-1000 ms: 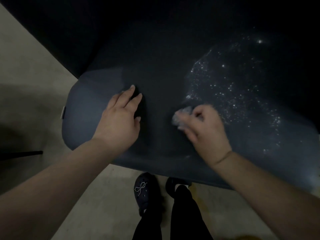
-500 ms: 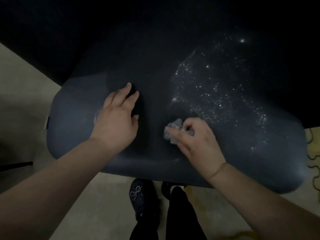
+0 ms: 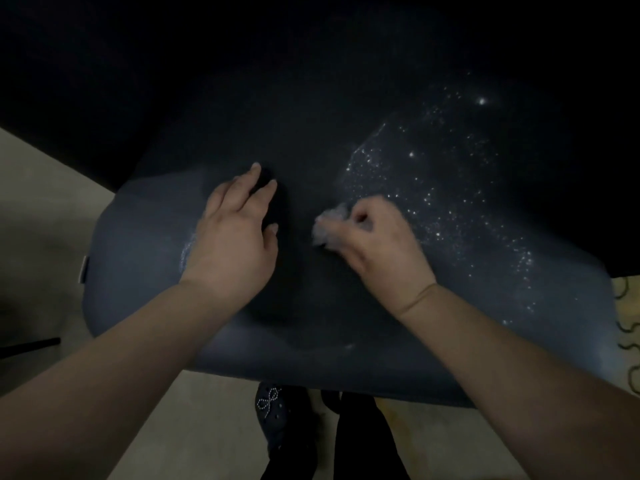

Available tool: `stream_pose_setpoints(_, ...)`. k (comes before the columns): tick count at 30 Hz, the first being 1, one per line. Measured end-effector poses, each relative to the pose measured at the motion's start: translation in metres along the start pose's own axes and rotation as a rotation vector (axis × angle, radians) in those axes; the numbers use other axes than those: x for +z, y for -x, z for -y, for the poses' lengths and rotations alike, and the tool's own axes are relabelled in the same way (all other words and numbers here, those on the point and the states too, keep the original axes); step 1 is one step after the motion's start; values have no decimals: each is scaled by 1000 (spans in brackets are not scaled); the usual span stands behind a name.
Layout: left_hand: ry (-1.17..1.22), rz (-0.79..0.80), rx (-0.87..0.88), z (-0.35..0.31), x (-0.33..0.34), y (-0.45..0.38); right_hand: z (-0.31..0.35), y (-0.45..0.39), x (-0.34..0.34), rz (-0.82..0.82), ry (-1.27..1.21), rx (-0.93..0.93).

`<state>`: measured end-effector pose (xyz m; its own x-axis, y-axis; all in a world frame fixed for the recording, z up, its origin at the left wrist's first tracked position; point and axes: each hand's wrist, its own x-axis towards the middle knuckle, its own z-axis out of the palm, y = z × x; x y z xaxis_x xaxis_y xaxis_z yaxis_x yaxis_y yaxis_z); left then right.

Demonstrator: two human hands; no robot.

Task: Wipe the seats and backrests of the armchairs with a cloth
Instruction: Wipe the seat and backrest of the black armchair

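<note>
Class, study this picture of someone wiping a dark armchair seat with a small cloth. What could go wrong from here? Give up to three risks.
1. The cloth is a small wad in the right hand, so it may smear the wet speckles rather than lift them.
2. The left hand rests flat on the seat, so it may leave marks there.
3. The light is dim, so patches could be missed.

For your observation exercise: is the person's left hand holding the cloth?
No, the left hand rests flat with straight fingers on the seat, while the right hand grips the cloth.
</note>
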<state>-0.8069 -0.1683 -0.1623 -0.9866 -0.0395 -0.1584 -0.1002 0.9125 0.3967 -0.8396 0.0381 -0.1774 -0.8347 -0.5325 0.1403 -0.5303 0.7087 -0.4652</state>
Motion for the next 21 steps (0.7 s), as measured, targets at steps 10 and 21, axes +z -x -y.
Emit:
stream_pose_setpoints(10, 31, 22, -23, -8, 5, -5, 3, 1, -4, 80, -48, 39)
stream_pose_setpoints(21, 31, -4, -34, -10, -4, -37, -12, -4, -6, -5, -30, 17)
